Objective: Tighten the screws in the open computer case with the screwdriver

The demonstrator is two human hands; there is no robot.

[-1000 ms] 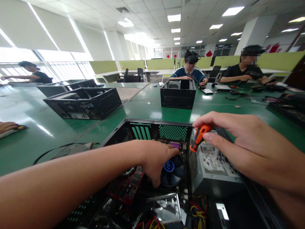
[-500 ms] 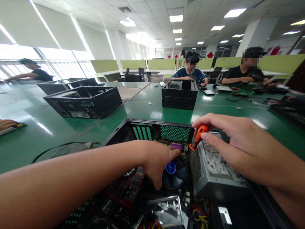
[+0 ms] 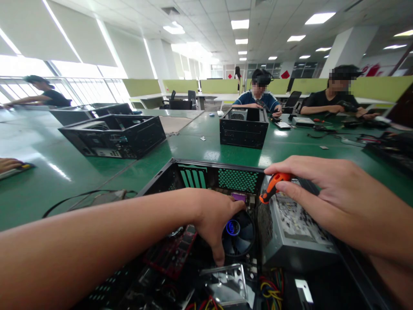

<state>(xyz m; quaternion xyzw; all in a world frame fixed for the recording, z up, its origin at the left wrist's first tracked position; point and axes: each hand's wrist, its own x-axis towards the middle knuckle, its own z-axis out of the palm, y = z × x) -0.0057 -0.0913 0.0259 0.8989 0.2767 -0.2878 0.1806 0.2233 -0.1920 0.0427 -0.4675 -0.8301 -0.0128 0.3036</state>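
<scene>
My left hand reaches into an open black computer case. Its thumb and fingers span the side of a round CPU fan with a blue hub, gripping its edge. In my right hand, thumb and fingers close on an orange and black screwdriver, held above the case. Its handle slants; the shaft is hard to make out. Under that hand sits a grey metal power supply. A red circuit board lies left of the fan, partly behind my left forearm.
A metal bracket and coloured cables are in the near part of the case. Across the green table stand more computer cases. Co-workers sit at the far side, and another person's hand rests at the left edge.
The screwdriver and my right hand have shifted slightly right, and the handle leans more. My left thumb has moved a little nearer along the fan's edge.
</scene>
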